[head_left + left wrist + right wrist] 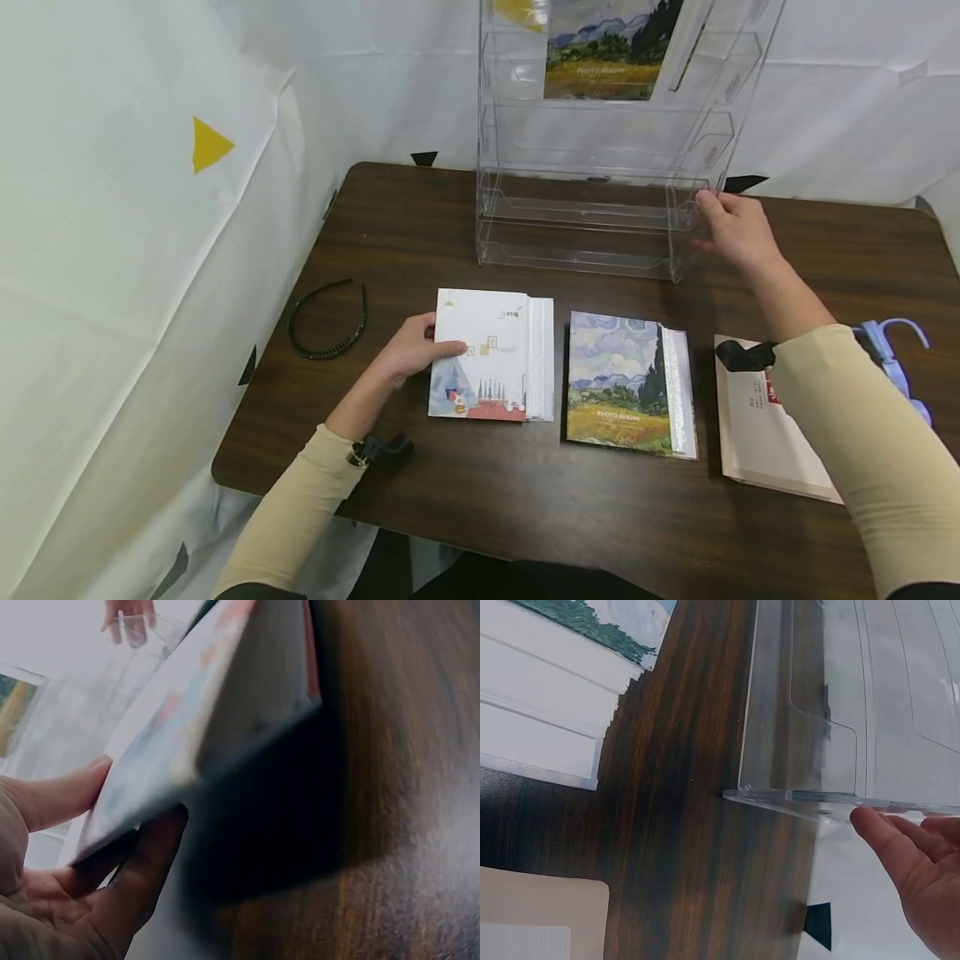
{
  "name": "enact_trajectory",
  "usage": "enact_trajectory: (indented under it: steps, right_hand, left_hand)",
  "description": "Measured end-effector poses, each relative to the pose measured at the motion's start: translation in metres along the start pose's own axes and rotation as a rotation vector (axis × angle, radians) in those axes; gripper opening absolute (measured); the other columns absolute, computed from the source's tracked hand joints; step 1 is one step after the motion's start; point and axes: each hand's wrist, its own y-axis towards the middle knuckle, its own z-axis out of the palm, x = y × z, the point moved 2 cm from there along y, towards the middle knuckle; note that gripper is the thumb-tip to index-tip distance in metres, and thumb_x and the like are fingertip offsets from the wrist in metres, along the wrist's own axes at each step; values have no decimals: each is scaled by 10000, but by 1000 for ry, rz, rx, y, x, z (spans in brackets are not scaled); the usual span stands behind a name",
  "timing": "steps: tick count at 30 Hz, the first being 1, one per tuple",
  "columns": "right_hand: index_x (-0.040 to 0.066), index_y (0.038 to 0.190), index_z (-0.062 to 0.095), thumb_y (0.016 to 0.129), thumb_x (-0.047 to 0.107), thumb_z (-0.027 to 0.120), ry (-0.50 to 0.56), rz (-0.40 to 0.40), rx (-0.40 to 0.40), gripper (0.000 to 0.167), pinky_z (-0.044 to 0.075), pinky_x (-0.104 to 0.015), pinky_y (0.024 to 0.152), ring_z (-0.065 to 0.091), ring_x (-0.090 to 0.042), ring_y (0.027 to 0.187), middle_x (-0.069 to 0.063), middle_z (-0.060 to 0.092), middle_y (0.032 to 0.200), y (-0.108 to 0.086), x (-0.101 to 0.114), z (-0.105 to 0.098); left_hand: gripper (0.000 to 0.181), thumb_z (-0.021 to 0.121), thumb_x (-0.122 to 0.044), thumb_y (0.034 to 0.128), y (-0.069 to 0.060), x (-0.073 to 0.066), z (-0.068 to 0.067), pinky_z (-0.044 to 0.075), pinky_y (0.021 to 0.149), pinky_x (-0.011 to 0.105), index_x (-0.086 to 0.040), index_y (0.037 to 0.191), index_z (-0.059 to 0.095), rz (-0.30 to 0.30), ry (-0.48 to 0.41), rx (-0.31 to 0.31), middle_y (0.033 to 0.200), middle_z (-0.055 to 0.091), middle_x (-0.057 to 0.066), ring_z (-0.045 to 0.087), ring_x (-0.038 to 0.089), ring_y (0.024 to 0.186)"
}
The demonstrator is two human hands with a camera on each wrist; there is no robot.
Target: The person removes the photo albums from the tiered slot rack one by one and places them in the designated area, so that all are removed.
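My left hand (411, 347) grips the left edge of a white photo album (480, 358) with a cartoon cover, thumb on top and fingers underneath. In the left wrist view, this album (161, 735) is tilted and blurred. My right hand (742, 232) touches the right side panel of a clear plastic display rack (577, 260) near its lower tiers. The right wrist view has the thumb and fingers of this hand (922, 862) loosely extended against the panel's outside. A landscape-painted photo album (618, 383) lies on the table between the arms.
Higher in the rack stands another painted photo album (600, 62). A black headband (326, 348) lies at the left of the wooden table (480, 492). Under the right forearm are a beige album (765, 442) and a blue-purple object (888, 358). White sheeting (360, 92) surrounds the table.
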Motion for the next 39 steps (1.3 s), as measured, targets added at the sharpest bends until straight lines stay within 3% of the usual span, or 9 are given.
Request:
enact_trajectory:
  steps: [5,10,16,21,25,27,30,34,39]
  right_hand:
    - [-73,1457,388,1023,480,375,8,-7,6,703,531,-160,718,514,-230,1167,-271,420,1366,0,0,1]
    - [-83,1440,408,1027,476,372,-14,-19,-4,696,528,-151,701,546,-182,1081,-272,453,1321,-2,1,1]
    - [-93,1410,434,1023,483,380,-12,-25,-15,696,534,-163,700,549,-141,1017,-221,479,1248,-3,2,0]
    - [-99,1404,442,1032,475,364,-37,-28,-18,689,527,-148,686,546,-166,1037,-240,466,1281,-4,2,-1]
    - [-97,1412,435,1039,470,351,-56,-40,-7,684,527,-148,685,541,-256,1110,-280,449,1335,-3,3,1]
    - [-87,1429,421,1039,474,346,-54,-33,-1,687,529,-153,695,521,-310,1171,-291,440,1361,-2,2,2]
    - [-67,1462,383,1040,474,339,-43,-20,10,687,534,-173,733,469,-369,1267,-305,414,1410,-2,2,2]
    - [-50,1484,356,1039,478,341,-38,-6,17,690,534,-187,765,437,-375,1310,-299,388,1447,-3,2,0]
    - [-61,1459,391,1037,479,349,-38,-9,6,687,536,-179,743,478,-349,1250,-292,428,1396,-3,3,1]
  left_hand:
    - [469,795,-202,846,7,6,1,525,664,295,-5,1229,610,17,82,-51,1014,683,151,667,206,757]
    - [460,843,-290,791,9,8,0,498,598,283,-37,1129,659,24,182,-112,944,685,112,635,185,694]
    - [444,853,-315,774,11,7,-2,497,505,290,-61,1080,654,28,172,-124,848,659,94,612,185,615]
    - [540,840,-348,784,11,9,-3,528,502,321,-57,1183,622,22,153,-101,869,659,115,638,207,610]
    - [718,799,-443,806,11,2,-12,536,510,331,-79,1364,529,6,263,-144,934,666,110,649,214,592]
    - [766,757,-504,825,11,-8,-18,541,534,348,-95,1413,487,8,335,-179,940,674,94,654,217,587]
    - [761,695,-563,854,13,-30,-28,526,742,412,-96,1419,488,72,431,-249,940,684,84,656,225,671]
    - [679,684,-529,880,22,-70,-37,465,838,458,-93,1379,537,270,483,-337,964,682,68,634,234,824]
    - [551,716,-418,893,42,-139,-39,508,736,334,-130,1342,577,489,473,-399,979,677,25,658,154,840]
